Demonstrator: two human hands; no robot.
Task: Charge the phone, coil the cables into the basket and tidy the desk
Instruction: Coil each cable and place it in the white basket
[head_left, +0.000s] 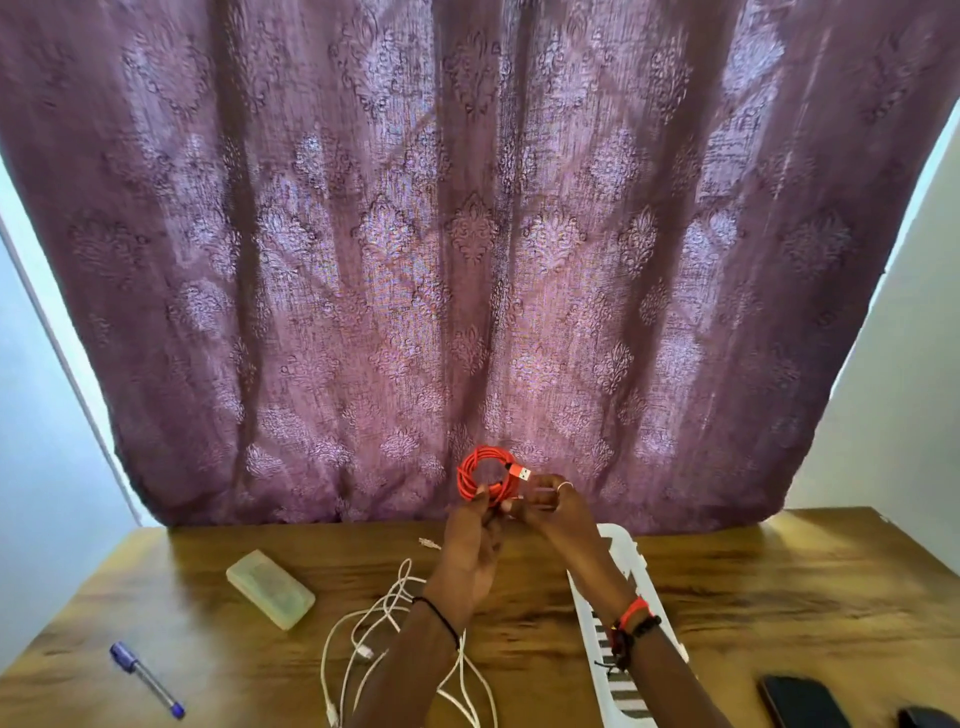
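A red cable (483, 470), wound into a small coil, is held up above the wooden desk (779, 587) in front of the curtain. My left hand (470, 540) pinches the bottom of the coil. My right hand (550, 501) holds the cable just below its red USB plug (521, 473). A tangled white cable (384, 623) lies loose on the desk under my left forearm. The white slotted basket (618, 551) sits under my right arm. A dark phone (802, 701) lies flat at the lower right.
A pale green rectangular case (270, 588) lies left of centre. A blue pen (147, 678) rests near the front left edge. Another dark object (927, 719) is cut off at the bottom right corner. A purple patterned curtain (467, 260) hangs behind the desk.
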